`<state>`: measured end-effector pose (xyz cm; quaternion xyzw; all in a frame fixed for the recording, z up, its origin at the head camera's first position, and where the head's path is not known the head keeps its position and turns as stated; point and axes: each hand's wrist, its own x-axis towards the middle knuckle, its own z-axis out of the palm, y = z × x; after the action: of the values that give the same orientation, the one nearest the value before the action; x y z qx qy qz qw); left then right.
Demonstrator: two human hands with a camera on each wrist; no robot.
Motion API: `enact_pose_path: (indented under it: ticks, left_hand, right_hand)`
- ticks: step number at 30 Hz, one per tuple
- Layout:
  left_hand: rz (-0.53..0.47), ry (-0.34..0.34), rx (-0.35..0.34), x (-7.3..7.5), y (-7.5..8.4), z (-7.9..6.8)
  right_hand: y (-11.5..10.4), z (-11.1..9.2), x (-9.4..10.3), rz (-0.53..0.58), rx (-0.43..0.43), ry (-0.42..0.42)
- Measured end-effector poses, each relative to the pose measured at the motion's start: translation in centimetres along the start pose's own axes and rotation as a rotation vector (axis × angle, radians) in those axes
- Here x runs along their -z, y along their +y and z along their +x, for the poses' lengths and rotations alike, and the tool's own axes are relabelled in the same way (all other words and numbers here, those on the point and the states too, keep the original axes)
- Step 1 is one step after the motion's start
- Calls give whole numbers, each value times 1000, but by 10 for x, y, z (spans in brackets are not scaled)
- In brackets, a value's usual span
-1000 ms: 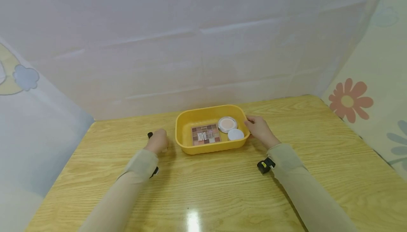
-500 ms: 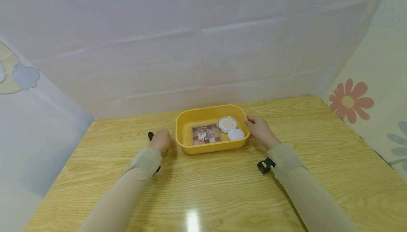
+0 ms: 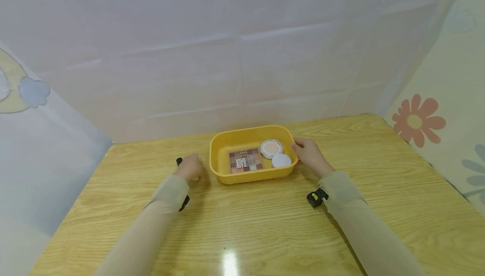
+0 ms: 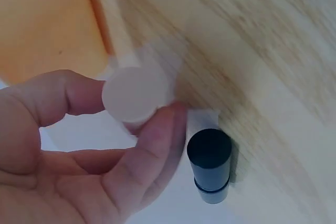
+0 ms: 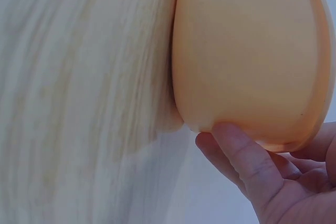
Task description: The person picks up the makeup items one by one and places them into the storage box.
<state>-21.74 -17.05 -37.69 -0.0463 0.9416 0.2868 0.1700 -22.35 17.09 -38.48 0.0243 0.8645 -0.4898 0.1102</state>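
Note:
My left hand [image 3: 191, 167] is left of a yellow basket [image 3: 242, 179], just above the table. Its thumb and fingers pinch a small white round-topped container [image 4: 135, 94], whose lower part is blurred. Beside those fingers stands a small black-capped tube [image 4: 209, 156], mostly covered by the hand in the head view. My right hand [image 3: 311, 155] holds the basket's right end, fingers along the outer wall and thumb near the rim. Inside the basket lie an eyeshadow palette [image 3: 245, 160], a clear-rimmed round compact [image 3: 271, 148] and a white round lid or jar [image 3: 281, 160].
The wooden table [image 3: 242, 221] reaches back to a pale cloth backdrop [image 3: 238, 57]. A flower-printed cloth [image 3: 447, 99] hangs along the right side. Small black cameras are strapped to both wrists, the right camera [image 3: 316, 197] showing below its cuff.
My left hand shifted slightly right toward the basket, then back a little to the left. The right hand, the basket and its contents stay put.

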Motion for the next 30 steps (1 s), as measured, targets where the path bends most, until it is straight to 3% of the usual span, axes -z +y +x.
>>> enact_pose_path:
  ticks: [5,16,30]
  left_hand:
    - [-102,-10,9,6,-1,-4]
    - [-224,-16,-25,19,-1,-12]
    - [-276,-28,-61,31,8,-28]
  right_hand:
    - [1,0,0,3,24,0]
    - [0,-1,0,-5,28,4]
    - [1,0,0,15,8,-3]
